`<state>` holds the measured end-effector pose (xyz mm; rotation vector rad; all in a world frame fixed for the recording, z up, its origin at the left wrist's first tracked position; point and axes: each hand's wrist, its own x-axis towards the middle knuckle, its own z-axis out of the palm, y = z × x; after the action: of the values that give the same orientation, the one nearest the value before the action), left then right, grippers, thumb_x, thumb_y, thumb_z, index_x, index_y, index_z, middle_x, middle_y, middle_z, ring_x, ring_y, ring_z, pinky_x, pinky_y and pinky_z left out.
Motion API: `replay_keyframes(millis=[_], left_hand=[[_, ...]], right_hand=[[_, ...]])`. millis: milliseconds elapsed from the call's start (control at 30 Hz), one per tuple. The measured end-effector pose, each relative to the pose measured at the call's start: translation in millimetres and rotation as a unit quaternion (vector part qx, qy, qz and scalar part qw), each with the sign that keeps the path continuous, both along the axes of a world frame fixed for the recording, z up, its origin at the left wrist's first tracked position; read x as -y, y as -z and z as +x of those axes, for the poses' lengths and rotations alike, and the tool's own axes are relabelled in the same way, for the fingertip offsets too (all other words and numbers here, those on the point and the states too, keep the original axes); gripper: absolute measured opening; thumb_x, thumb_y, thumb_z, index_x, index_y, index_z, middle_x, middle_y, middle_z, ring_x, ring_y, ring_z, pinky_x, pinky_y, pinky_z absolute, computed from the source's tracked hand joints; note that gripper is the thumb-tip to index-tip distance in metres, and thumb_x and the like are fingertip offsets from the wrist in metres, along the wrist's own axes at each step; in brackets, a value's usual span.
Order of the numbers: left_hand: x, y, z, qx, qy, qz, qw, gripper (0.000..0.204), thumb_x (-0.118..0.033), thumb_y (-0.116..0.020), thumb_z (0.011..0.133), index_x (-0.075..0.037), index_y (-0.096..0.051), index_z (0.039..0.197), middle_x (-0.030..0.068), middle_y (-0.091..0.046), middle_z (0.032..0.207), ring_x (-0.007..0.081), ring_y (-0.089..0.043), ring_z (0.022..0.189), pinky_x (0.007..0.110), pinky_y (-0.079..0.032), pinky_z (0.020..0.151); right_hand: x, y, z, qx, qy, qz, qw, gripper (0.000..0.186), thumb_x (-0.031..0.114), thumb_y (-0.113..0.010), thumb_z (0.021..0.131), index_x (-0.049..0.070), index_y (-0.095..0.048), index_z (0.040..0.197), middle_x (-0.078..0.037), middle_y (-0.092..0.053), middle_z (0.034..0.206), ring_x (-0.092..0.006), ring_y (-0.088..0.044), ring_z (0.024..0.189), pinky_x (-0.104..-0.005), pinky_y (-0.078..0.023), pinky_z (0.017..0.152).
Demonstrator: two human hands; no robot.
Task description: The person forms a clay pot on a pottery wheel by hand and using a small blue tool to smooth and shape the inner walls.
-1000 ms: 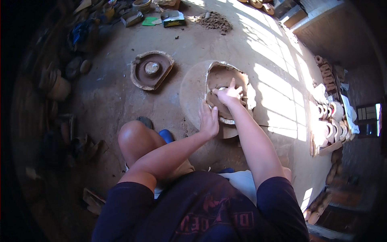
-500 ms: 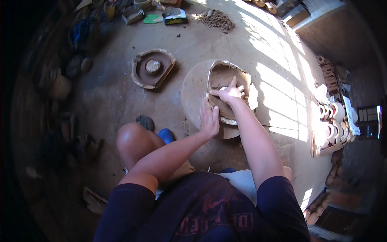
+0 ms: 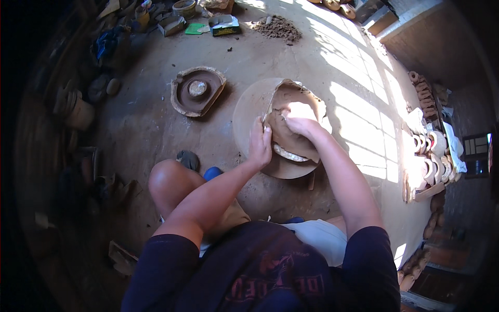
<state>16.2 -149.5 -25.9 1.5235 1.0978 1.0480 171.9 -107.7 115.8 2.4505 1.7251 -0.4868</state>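
Note:
A rough-edged mould [image 3: 289, 154] lined with brown wet clay [image 3: 283, 138] sits on a round flat wheel [image 3: 248, 106] in front of me. My left hand [image 3: 260, 144] grips the mould's near-left edge, its fingers along the outside and the thumb by the rim. Inside the mould, my right hand [image 3: 301, 119] presses down on the clay. Sunlight washes out its fingers, so their shape is unclear. Farther left on the floor lies a second mould [image 3: 179, 104], also clay-lined, with a round pale knob [image 3: 197, 88] at its centre.
A heap of crumbled clay [image 3: 280, 28] lies at the back, beside small boxes [image 3: 224, 26] and a green sheet [image 3: 195, 28]. Curved clay pieces [image 3: 431, 166] stand in rows at the right. Buckets [image 3: 78, 112] line the left side. My bent knee [image 3: 169, 179] is near the wheel.
My right hand has drawn in its spread fingers and stays inside the mould. My left hand has shifted a little left and up along the edge, uncovering more of the near rim.

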Motion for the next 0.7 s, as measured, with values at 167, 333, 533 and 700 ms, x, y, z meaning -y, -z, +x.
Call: replay_keyframes(millis=[167, 333, 533, 700], left_hand=[[21.6, -13.2, 12.2, -0.001, -0.059, -0.060, 0.996, 0.073, -0.040, -0.031, 0.116, 0.014, -0.020, 0.163, 0.0377, -0.038, 0.162, 0.0494, -0.038, 0.152, 0.049, -0.025, 0.129], [5.2, -9.4, 21.7, 0.015, -0.041, -0.099, 0.994, 0.070, -0.038, -0.032, 0.115, 0.007, -0.016, 0.167, 0.0328, -0.036, 0.166, 0.0476, -0.038, 0.153, 0.051, -0.027, 0.124], [-3.4, -8.2, 23.4, 0.057, -0.030, -0.083, 0.994, 0.066, -0.037, -0.034, 0.114, 0.000, -0.021, 0.168, 0.0289, -0.052, 0.156, 0.0454, -0.051, 0.143, 0.052, -0.025, 0.122], [-23.1, -10.6, 22.3, 0.023, -0.027, -0.054, 0.998, 0.059, -0.035, -0.032, 0.115, -0.004, -0.028, 0.165, 0.0262, -0.058, 0.151, 0.0425, -0.055, 0.139, 0.051, -0.028, 0.118]], right_hand=[[-16.1, -12.5, -19.1, -0.226, 0.032, -0.175, 0.958, 0.060, 0.014, -0.050, 0.091, 0.019, -0.067, 0.149, -0.022, -0.078, 0.110, -0.0308, -0.076, 0.090, -0.0413, -0.060, 0.081], [-19.6, 0.0, -10.9, -0.149, -0.084, -0.139, 0.975, 0.048, 0.014, -0.051, 0.099, 0.008, -0.068, 0.143, -0.016, -0.076, 0.094, -0.0236, -0.070, 0.066, -0.0406, -0.054, 0.061], [-9.7, -21.2, -7.5, -0.223, -0.033, -0.202, 0.953, 0.046, 0.014, -0.049, 0.099, 0.005, -0.069, 0.139, -0.025, -0.076, 0.097, -0.0291, -0.073, 0.071, -0.0426, -0.056, 0.068], [-6.3, 7.0, 4.8, -0.170, -0.134, -0.175, 0.960, 0.036, 0.012, -0.051, 0.095, -0.003, -0.074, 0.118, -0.031, -0.075, 0.100, -0.0415, -0.076, 0.091, -0.0485, -0.059, 0.082]])
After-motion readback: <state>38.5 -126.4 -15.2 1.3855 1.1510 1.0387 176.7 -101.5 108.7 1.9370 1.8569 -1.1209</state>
